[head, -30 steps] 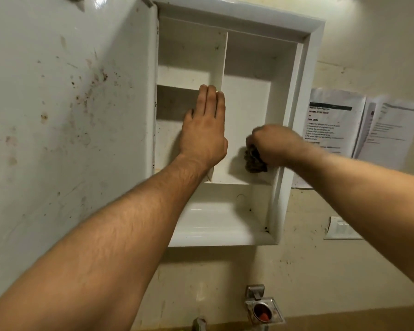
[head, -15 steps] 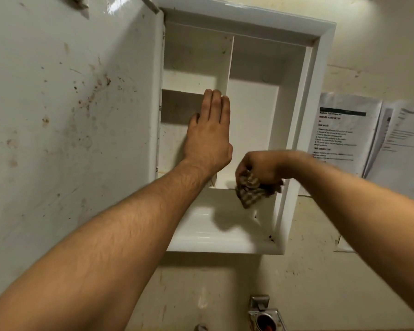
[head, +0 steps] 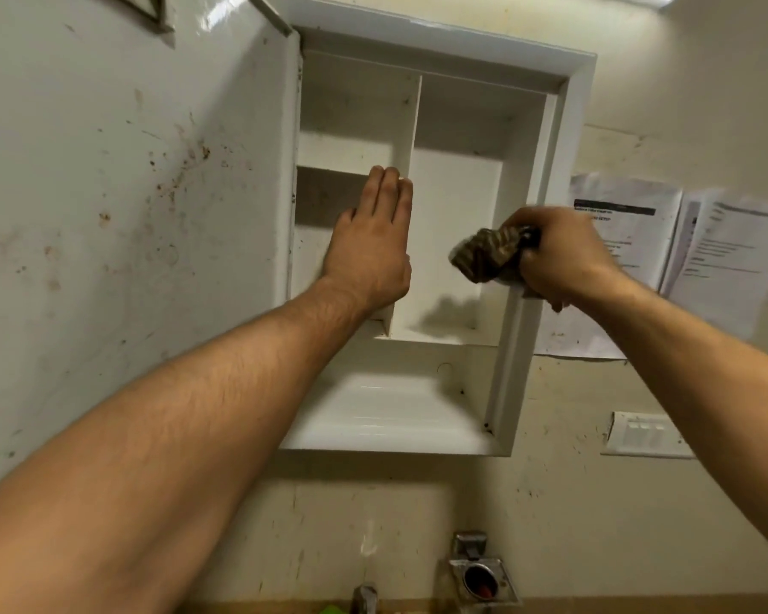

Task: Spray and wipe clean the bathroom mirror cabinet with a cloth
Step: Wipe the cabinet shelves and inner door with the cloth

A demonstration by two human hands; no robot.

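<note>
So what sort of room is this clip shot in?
Probably a bathroom: a white cabinet with its door open hangs above a tap, with a switch plate on the stained wall beside it.

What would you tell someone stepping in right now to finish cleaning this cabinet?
Left hand: flat, fingers straight, on the cabinet's middle divider.
Right hand: grips the bunched cloth in front of the right compartment.
Door: open to the left, inner face spotted with brown stains.
Done: shelves look mostly white; how much was wiped is unclear.
Left: the door stains and the dark specks at the bottom right corner. No spray bottle in view.
</note>
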